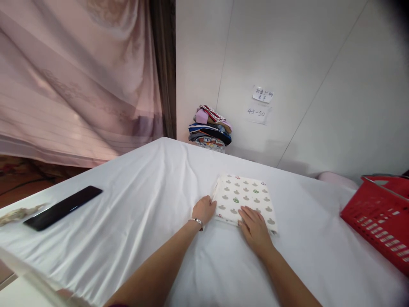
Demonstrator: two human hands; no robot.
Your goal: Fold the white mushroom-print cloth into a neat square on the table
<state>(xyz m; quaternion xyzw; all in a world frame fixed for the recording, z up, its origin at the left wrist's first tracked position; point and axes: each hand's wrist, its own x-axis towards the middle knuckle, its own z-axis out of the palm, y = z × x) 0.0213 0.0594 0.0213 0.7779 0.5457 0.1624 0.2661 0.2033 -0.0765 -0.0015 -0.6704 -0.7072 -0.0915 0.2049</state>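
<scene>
A folded white cloth with small grey and green printed shapes lies on the white sheet of the table. My left hand, a bracelet on its wrist, touches the cloth's left edge with its fingers curled at the fold. My right hand lies flat on the cloth's near right part, fingers stretched out and pressing down.
A stack of folded colourful clothes sits at the table's far edge against the wall. A red plastic basket stands at the right. A long black flat object lies at the left near the table edge, beside a pink curtain.
</scene>
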